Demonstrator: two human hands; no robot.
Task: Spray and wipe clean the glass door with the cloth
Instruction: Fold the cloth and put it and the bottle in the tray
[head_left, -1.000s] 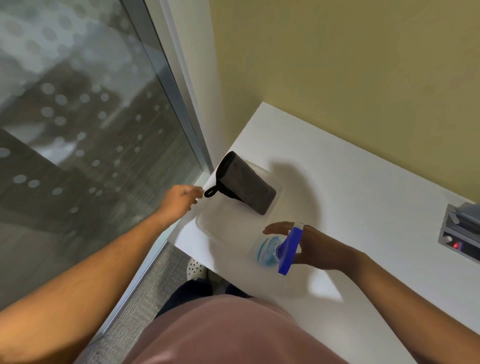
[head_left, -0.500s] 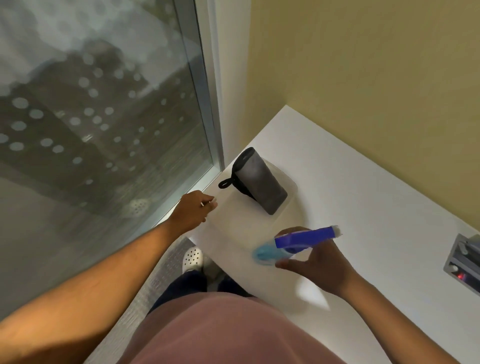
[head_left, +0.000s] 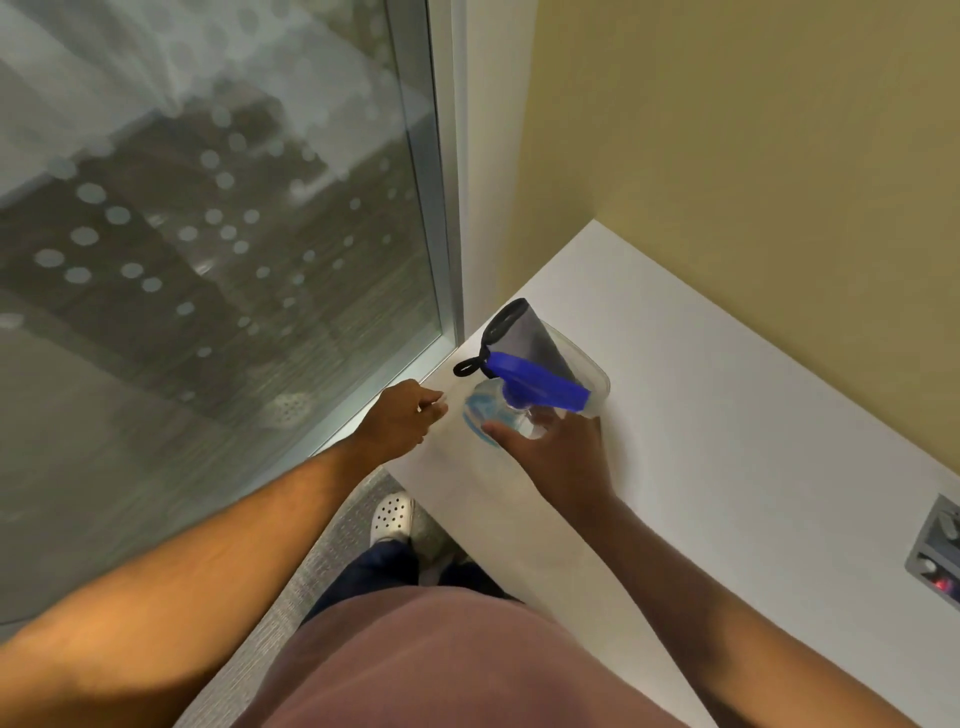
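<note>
Listing, left to right, placed against the white table (head_left: 727, 415):

Glass door (head_left: 208, 234): left of the table, upright, metal frame meeting the table's near-left corner; frosted dots across the pane. Judged hard, smooth and rigid; takes firm wiping pressure, not knocks.

Left hand (head_left: 402, 418): at the table's left edge, fingers curled and tips drawn together. Whether it pinches anything, perhaps the tray rim, cannot be told.

Cloth (head_left: 524, 332): grey, dark-edged, with a small black loop at its left; propped at the far end of the tray, behind the bottle. Judged soft, light and limp; best gathered in a full handful rather than lifted by the loop.

Spray bottle (head_left: 498, 410): clear body with blue label, blue trigger head (head_left: 540, 382) pointing right and away; over the tray at the table's left corner. Judged light, stiff plastic, possibly slick; hold round the neck, finger under the trigger.

Clear tray (head_left: 597, 376): on the table's left corner, partly hidden.

Right hand (head_left: 558, 447): just right of the bottle, thumb and fingers wrapped round its lower body.
</note>
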